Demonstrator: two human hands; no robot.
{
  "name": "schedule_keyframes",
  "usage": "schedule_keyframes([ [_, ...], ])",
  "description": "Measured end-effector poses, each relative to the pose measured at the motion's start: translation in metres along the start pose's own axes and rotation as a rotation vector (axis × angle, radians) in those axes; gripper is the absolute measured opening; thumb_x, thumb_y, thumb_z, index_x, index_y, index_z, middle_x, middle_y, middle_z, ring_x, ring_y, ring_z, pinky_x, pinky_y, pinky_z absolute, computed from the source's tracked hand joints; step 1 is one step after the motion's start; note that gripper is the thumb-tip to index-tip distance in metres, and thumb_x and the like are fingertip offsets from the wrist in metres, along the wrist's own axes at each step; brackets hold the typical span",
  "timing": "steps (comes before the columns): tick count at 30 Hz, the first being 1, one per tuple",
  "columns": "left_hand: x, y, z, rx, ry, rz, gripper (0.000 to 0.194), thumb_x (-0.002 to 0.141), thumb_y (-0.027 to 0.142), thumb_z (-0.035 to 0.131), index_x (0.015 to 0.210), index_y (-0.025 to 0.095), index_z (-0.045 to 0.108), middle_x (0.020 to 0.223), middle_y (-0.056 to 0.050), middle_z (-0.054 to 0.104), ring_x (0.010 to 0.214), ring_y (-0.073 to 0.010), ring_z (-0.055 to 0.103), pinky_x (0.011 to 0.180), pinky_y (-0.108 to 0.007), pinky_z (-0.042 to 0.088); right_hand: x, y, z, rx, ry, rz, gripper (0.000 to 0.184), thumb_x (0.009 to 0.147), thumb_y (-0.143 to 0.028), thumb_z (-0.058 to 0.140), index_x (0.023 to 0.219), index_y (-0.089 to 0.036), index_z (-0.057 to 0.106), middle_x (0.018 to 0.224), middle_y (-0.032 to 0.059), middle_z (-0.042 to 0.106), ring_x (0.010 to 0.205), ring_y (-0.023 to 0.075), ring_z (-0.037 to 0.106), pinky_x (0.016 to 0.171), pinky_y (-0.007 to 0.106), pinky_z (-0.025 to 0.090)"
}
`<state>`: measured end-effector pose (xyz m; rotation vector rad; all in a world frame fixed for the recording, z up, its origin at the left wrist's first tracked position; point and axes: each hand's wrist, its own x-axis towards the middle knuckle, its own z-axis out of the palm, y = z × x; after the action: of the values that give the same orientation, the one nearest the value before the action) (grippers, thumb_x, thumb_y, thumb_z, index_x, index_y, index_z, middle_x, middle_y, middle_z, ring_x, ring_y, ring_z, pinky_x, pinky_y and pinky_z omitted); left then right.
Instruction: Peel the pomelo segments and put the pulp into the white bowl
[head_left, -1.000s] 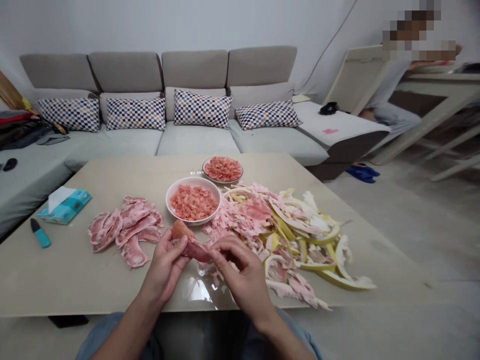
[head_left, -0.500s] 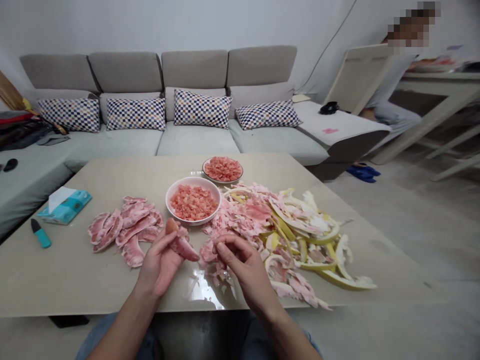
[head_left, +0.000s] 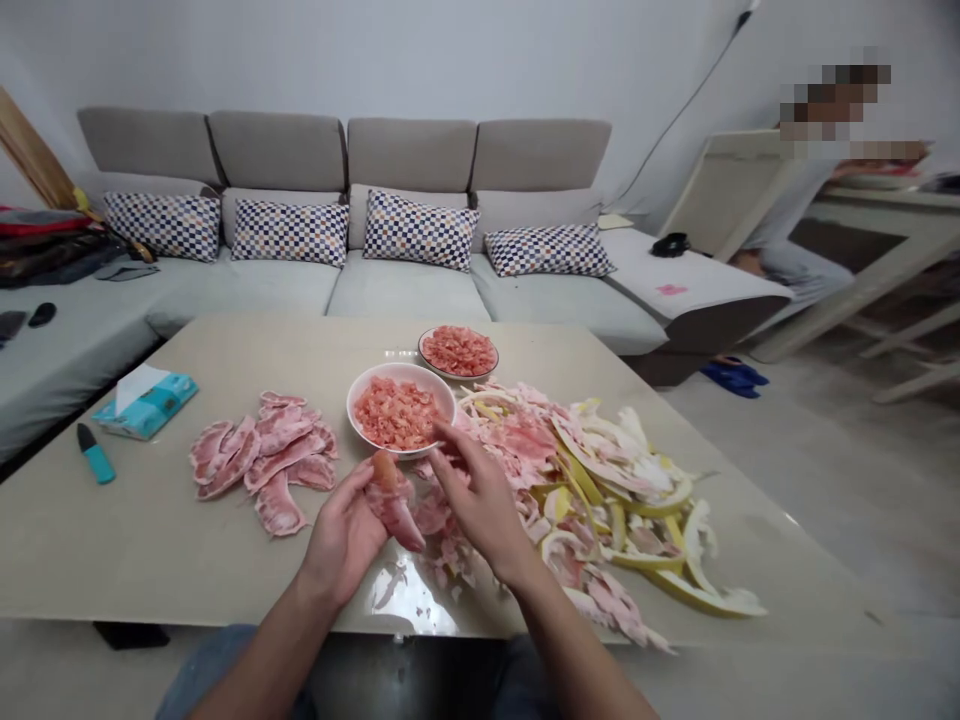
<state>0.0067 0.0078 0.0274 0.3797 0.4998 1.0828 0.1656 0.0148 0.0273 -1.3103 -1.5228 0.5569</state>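
Observation:
My left hand (head_left: 346, 530) is closed around a pink pomelo segment (head_left: 391, 505), held just above the table's near edge. My right hand (head_left: 480, 495) reaches forward over the heap of pink membranes and yellow-white peel (head_left: 585, 470), its fingers pinched near the rim of the nearer white bowl (head_left: 401, 410) of pink pulp. What the fingers pinch is too small to make out. A second bowl of pulp (head_left: 458, 351) stands behind. Unpeeled pink segments (head_left: 262, 455) lie in a pile to the left.
A teal tissue pack (head_left: 146, 405) and a teal-handled knife (head_left: 96, 455) lie at the table's left end (head_left: 75, 540). A grey sofa with checked cushions (head_left: 405, 230) runs behind. Another person sits at a white table at the far right (head_left: 795, 220).
My right hand let go of the segment and moved forward toward the nearer bowl. The left hand kept the segment. The view shifted slightly.

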Motion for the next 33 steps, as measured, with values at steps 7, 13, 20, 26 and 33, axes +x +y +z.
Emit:
schedule_keyframes([
  [7, -0.01, -0.005, 0.005, 0.251, -0.009, 0.056, 0.042, 0.074, 0.015, 0.072, 0.114, 0.02, 0.06, 0.091, -0.004, 0.068, 0.087, -0.0164, 0.064, 0.084, -0.028, 0.047, -0.032, -0.027, -0.007, 0.085, -0.025, 0.01, 0.007, 0.083, -0.023, 0.063, 0.082, -0.019, 0.068, 0.081, 0.0032, 0.071, 0.076, 0.0177, 0.065, 0.071, 0.03, 0.052],
  [13, -0.008, -0.01, 0.003, 0.376, 0.061, 0.154, 0.054, 0.068, 0.018, 0.078, 0.119, 0.021, 0.059, 0.095, -0.005, 0.069, 0.094, -0.0181, 0.064, 0.088, -0.027, 0.046, -0.034, -0.024, -0.01, 0.029, 0.08, -0.089, 0.011, 0.085, -0.019, 0.058, 0.075, -0.019, 0.063, 0.075, 0.0025, 0.066, 0.073, 0.0178, 0.062, 0.07, 0.031, 0.048],
  [20, -0.004, -0.015, -0.003, 0.489, 0.035, 0.229, 0.052, 0.07, 0.015, 0.076, 0.118, 0.022, 0.06, 0.115, -0.008, 0.067, 0.109, -0.0219, 0.06, 0.093, -0.029, 0.046, -0.046, -0.031, -0.012, -0.035, 0.162, -0.225, 0.012, 0.085, -0.011, 0.058, 0.08, -0.021, 0.06, 0.075, 0.0016, 0.064, 0.074, 0.017, 0.059, 0.07, 0.031, 0.046],
  [26, -0.006, -0.015, 0.009, 0.521, 0.11, 0.32, 0.048, 0.064, 0.008, 0.077, 0.108, 0.024, 0.066, 0.113, -0.004, 0.068, 0.104, -0.0198, 0.063, 0.087, -0.025, 0.049, -0.057, -0.035, -0.01, -0.06, 0.121, -0.282, 0.015, 0.085, -0.006, 0.055, 0.086, -0.021, 0.06, 0.079, 0.0039, 0.065, 0.076, 0.0179, 0.06, 0.068, 0.031, 0.047],
  [33, -0.005, -0.015, 0.004, 0.502, 0.028, 0.245, 0.049, 0.066, 0.011, 0.078, 0.111, 0.024, 0.063, 0.119, -0.005, 0.065, 0.11, -0.0204, 0.061, 0.09, -0.026, 0.048, -0.059, -0.035, -0.011, -0.047, 0.136, -0.304, 0.018, 0.084, -0.005, 0.055, 0.09, -0.021, 0.06, 0.081, 0.0041, 0.065, 0.078, 0.0184, 0.06, 0.071, 0.032, 0.048],
])
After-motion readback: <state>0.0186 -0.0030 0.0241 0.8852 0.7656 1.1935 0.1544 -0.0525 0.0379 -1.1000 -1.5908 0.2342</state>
